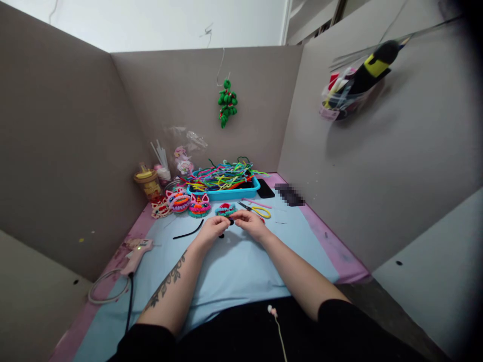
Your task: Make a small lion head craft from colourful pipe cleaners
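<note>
Black piece sits pinched between your two hands, about mid-table and a little toward the far edge, just short of the tray. Your left hand meets it from the left and your right hand from the right — both narrowed to a fingertip pinch on it, neither clearly nearer. It is too small to tell its long axis or which way it points. Just left of your left hand, apart from it, lies a black stem — its long axis runs left-right, the right end tipped toward the far edge. Scissors lie just beyond your right hand.
</note>
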Available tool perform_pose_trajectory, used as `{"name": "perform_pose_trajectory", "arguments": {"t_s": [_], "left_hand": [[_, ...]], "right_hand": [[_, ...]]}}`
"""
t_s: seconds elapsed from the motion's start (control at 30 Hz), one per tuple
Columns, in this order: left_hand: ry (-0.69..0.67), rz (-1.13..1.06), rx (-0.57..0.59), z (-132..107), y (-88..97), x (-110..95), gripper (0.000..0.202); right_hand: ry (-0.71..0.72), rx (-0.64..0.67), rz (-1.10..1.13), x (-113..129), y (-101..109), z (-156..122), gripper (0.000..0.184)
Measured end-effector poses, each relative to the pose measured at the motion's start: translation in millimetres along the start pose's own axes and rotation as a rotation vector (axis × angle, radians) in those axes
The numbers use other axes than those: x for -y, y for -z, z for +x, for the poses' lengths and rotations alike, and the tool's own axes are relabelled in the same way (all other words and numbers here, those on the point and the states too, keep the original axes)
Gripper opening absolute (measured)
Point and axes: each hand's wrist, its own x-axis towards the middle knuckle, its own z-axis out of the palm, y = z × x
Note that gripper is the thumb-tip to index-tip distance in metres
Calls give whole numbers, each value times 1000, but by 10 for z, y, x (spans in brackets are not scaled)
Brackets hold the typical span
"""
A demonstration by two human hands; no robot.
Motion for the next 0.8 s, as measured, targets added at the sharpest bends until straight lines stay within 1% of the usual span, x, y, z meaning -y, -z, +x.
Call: {"name": "perform_pose_trajectory", "arguments": {"t_s": [0.07,0.13,0.37,0.63,0.8], "left_hand": [[6,-45,76,-10,4,0,23],[10,-65,109,-17,8,-1,23],[38,-76,154,-24,12,-15,25],[39,-71,199,-6,18,46,26],[39,-68,201,-16,20,35,28]], "right_hand": [[23,21,-4,-12,5,-3,21],[28,26,-7,-20,3,-6,17],[13,13,-15,-15,-9,-6,14],[47,5,-21,-81,18,7,13],[65,9,-65,-92,18,5,14]]}}
